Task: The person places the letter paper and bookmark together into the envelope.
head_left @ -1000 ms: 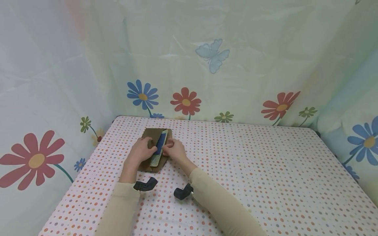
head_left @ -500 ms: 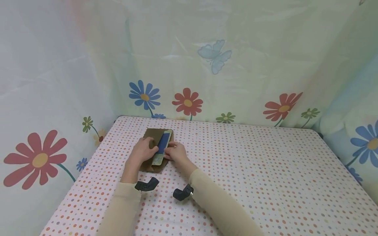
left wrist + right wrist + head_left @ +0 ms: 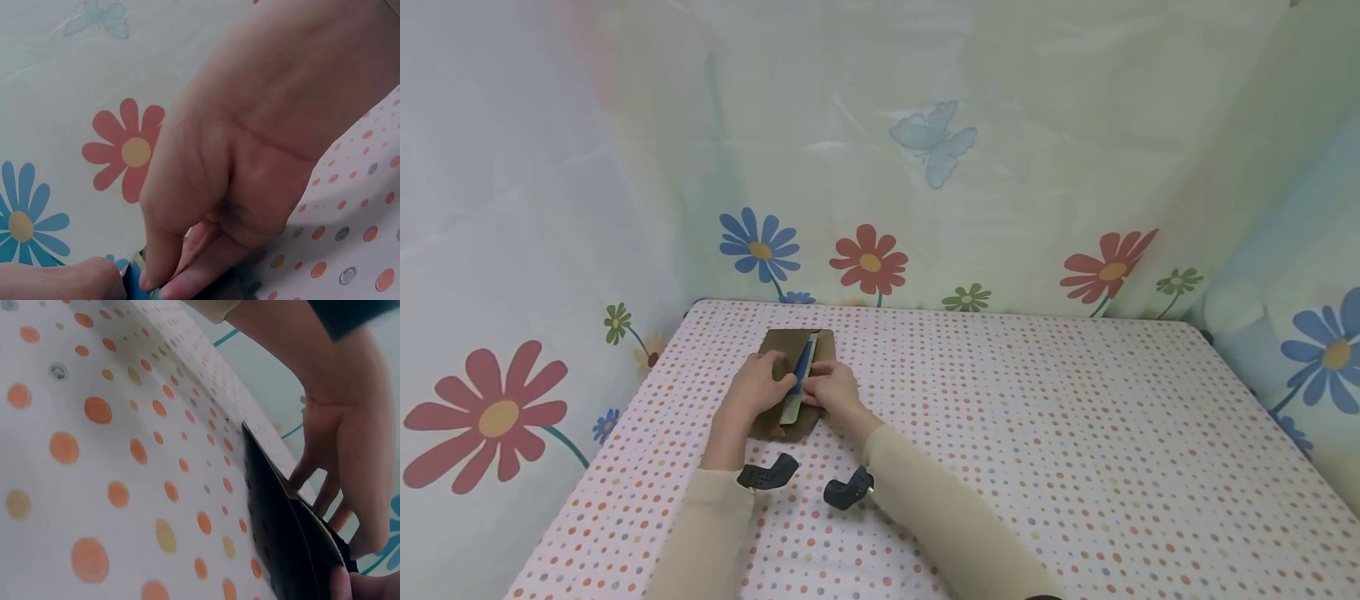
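Note:
A brown paper-like envelope [image 3: 784,343] lies on the table at centre left in the head view. Along its slit shows a flat thing with a blue middle and pale green ends [image 3: 802,364], partly covered by the envelope. My left hand [image 3: 756,388] holds the envelope's left flap, thumb at the slit; its spread fingers rest on the brown surface [image 3: 281,519] in the right wrist view. From the other side my right hand [image 3: 833,390] pinches the flat thing's edge. That pinch shows in the left wrist view, where the right hand [image 3: 219,156] hides most of the flat thing.
A dotted cloth [image 3: 1037,433] covers the table, stretching far to the right of the envelope. Behind and beside it stand walls of flowered sheeting [image 3: 1015,167]. Black wrist mounts [image 3: 769,472] stick out from both sleeves.
The flat thing's blue face first showed wider, and now shows as a narrower strip. My right fingers have shifted left, closer to the left thumb. The left hand keeps its hold.

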Tool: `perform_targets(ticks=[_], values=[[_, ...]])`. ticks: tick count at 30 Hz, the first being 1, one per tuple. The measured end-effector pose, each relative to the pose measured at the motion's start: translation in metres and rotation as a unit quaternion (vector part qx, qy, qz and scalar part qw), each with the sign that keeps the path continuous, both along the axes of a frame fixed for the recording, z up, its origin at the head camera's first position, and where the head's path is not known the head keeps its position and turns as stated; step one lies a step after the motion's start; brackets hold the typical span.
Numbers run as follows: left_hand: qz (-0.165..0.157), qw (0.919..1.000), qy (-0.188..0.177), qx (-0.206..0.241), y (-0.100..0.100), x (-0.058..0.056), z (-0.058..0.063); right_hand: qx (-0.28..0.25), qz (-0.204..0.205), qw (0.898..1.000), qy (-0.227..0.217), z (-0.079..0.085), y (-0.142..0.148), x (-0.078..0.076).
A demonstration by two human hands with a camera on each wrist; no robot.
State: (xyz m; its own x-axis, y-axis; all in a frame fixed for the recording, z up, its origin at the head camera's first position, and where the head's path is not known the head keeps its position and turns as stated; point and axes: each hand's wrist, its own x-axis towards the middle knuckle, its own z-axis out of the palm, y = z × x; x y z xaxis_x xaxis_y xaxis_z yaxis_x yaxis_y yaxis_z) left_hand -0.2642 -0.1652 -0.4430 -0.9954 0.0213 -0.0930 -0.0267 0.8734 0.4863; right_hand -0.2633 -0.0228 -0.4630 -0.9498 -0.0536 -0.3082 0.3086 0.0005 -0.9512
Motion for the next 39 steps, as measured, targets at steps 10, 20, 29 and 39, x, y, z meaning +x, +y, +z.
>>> perform_targets(ticks=[10, 20, 29, 39], values=[[0.001, 1.0000, 0.009, -0.001, -0.003, 0.002, 0.001, 0.027, -0.009, 1.000, 0.002, 0.003, -0.015, -0.001], [-0.012, 0.9998, 0.013, 0.003, -0.001, 0.007, 0.008, 0.075, 0.013, 0.997, 0.023, 0.008, -0.017, 0.000], [-0.014, 0.9998, 0.016, 0.006, 0.002, 0.006, 0.004, 0.093, 0.025, 0.995, 0.030, 0.010, -0.012, -0.002], [-0.012, 0.9998, 0.017, -0.003, 0.002, 0.002, -0.002, 0.089, 0.043, 0.994, 0.043, 0.015, 0.014, 0.000]])
